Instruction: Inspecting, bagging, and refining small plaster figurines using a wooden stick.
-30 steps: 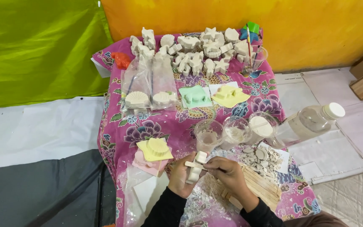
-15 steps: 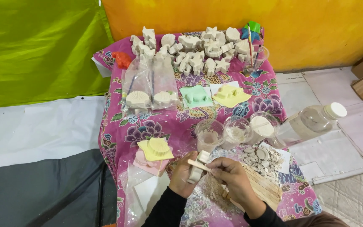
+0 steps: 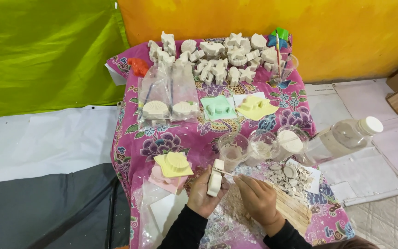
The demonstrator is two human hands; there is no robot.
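At the near edge of the table, which is covered by a pink flowered cloth, the left hand grasps a white plaster cast upright, fingers clenched around its lower part. The right hand pinches a thin wooden stick whose tip touches the cast near its top. White plaster crumbs lie on the cloth under both hands, and a bundle of wooden sticks lies just to the right of the right hand.

Just beyond the hands stand three clear plastic cups in a row, each holding something white. To their right a clear plastic bottle with a white cap lies on its side, off the table's right edge, over white sheets. Broken plaster pieces sit on a white paper near the cups.

Left of the hands a shell cast rests on a yellow mould, which lies on a pink one. At mid-table two clear plastic bags each hold a shell cast, beside a green mould and a second yellow mould. Along the far edge lies a heap of white plaster figures, an orange mould at the far left corner, and a cup of brushes at the far right.
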